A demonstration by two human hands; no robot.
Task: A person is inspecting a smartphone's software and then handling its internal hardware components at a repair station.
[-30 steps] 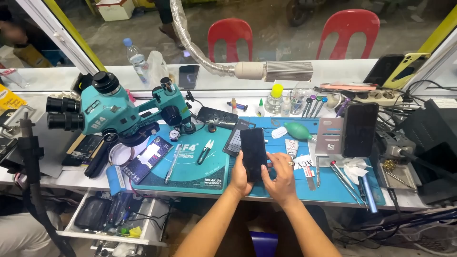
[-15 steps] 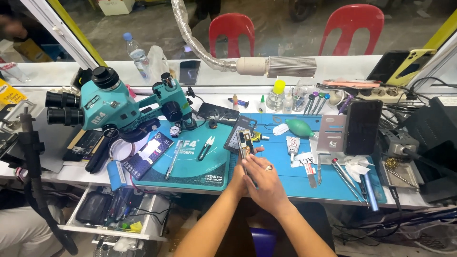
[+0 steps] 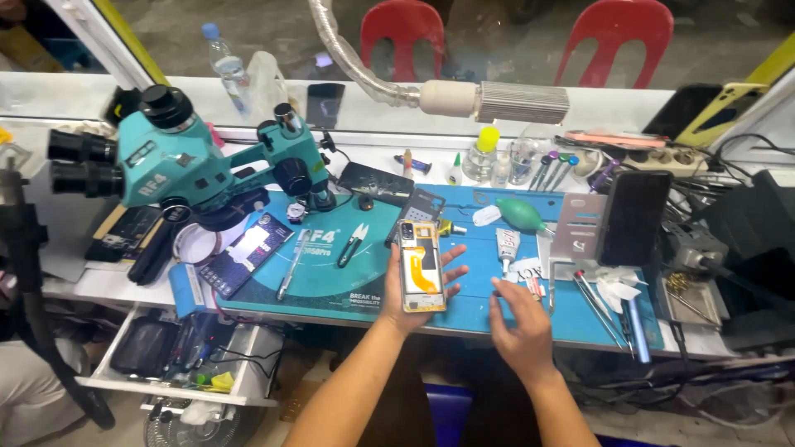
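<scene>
Holds an opened smartphone with a bare inner frame and a yellow ribbon cable up over the blue rubber work mat, just above its near edge. Grips it in the left hand: thumb on the left edge, fingers spread behind and past the right edge, loosely wrapped rather than clenched. Hovers the right hand just beside it, palm down, fingers half spread, hold of nothing.

Judging by the exposed insides: back cover already off, circuit board and cable laid bare; nothing yet lifted out, no tool in either hand. Leaves the black-handled snips and the small white glue tube lying untouched on the mat, the teal stereo microscope standing well to the left.

Against the earlier pictures: a second ago shows only the phone's dark face, both hands on it; half a second ago clasps it in both hands with the inner side turning up. Now faces the open side fully upward, with the right hand off and apart.
</scene>
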